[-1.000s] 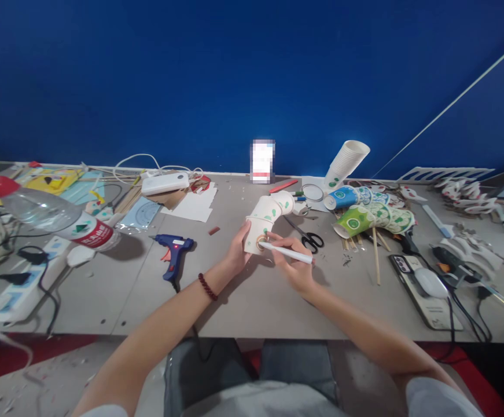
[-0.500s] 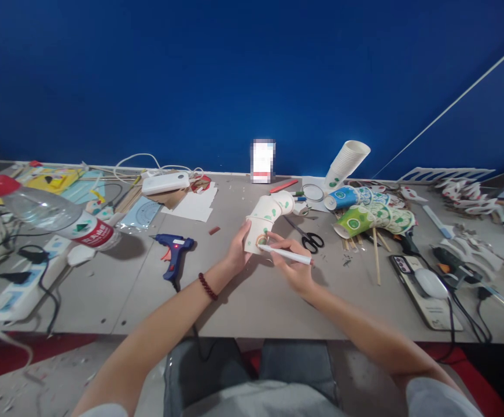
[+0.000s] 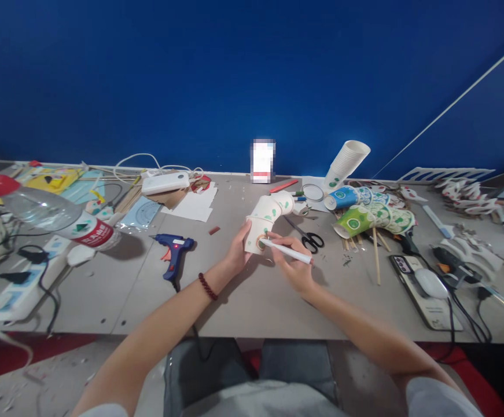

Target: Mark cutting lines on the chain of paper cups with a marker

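Observation:
A bent tube of joined white paper cups [image 3: 261, 218], printed with green marks, lies in front of me over the middle of the table. My left hand [image 3: 236, 250] is wrapped round its near end from the left. My right hand [image 3: 294, 264] grips a white marker pen [image 3: 290, 253], whose tip is at a round brown-edged mark on the near cup. Whether the tip touches the cup I cannot tell. Scissors [image 3: 311, 240] with dark handles lie just beyond the right hand. A blue glue gun [image 3: 173, 252] rests on the table left of my left hand.
On the right are a green cup tube [image 3: 367, 219], a blue cup tube [image 3: 349, 197], a tall leaning cup stack [image 3: 347, 165] and a phone [image 3: 425, 295]. A large bottle [image 3: 56, 211] and a power strip [image 3: 30, 281] stand at left. White paper [image 3: 191, 204] lies further back.
The marker's tip has shifted slightly up on the near cup, with the right hand moving a little. The left hand and the cup tube stay in place.

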Demonstrator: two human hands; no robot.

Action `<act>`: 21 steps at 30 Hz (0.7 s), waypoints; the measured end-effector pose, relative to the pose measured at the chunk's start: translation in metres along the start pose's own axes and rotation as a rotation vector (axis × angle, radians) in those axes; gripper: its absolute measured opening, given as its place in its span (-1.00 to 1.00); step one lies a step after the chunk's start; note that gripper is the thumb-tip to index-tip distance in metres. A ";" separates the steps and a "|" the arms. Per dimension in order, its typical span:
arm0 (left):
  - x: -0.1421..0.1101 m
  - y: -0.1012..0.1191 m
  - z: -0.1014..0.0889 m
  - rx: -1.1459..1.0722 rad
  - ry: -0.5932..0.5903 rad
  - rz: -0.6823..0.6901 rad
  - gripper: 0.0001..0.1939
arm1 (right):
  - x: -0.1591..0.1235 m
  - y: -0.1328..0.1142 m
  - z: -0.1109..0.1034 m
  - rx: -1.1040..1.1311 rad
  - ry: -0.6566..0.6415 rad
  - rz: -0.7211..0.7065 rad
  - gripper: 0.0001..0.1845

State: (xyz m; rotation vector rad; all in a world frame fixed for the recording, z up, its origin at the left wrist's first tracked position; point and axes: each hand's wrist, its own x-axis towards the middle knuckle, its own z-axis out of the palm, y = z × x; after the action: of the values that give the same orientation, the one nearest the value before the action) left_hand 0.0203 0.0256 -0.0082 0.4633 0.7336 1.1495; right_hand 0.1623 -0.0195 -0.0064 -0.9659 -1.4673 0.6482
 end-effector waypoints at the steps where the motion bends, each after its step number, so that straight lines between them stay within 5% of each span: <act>1: 0.000 0.000 0.000 -0.002 -0.004 -0.001 -0.59 | 0.000 0.000 0.000 0.005 -0.007 -0.001 -0.95; 10: 0.000 0.002 0.003 -0.050 -0.001 0.008 -0.64 | -0.002 0.003 -0.003 0.065 -0.064 0.024 -0.84; 21: 0.001 0.002 0.001 -0.038 0.014 -0.018 -0.63 | 0.000 0.001 -0.003 0.043 -0.059 0.001 -0.94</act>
State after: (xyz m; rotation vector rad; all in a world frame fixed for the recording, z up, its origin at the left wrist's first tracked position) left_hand 0.0197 0.0269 -0.0064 0.4160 0.7259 1.1488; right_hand 0.1654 -0.0197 -0.0064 -0.9208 -1.4988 0.7112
